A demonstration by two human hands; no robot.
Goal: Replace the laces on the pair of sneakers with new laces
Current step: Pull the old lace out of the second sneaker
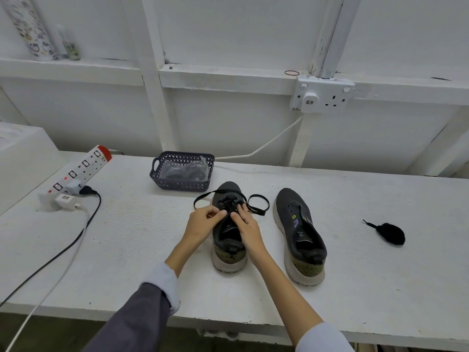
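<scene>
1. A dark shoe [228,252] stands mid-table [127,250], toe at 12 o'clock, heel toward the person.
2. A black lace [258,202] crosses its lower eyelets. Its loose ends loop out onto the table at the toe's 10 and 2 o'clock.
3. The left hand [203,223] comes in at the shoe's 9 o'clock, fingers curled, pinching the lace by the eyelets.
4. The right hand [245,223] comes in at 3 o'clock, thumb and fingertips pinching the lace over the tongue.
5. A second shoe [297,235] stands near at 3 o'clock, unlaced.
6. Farther out at 3 o'clock, well apart, lies a balled lace [389,233].
7. A basket [182,185] of clear packets sits at 11 o'clock.
8. A power strip [81,171] lies at 10 o'clock, and a wall socket [322,96] is at 1 o'clock.
</scene>
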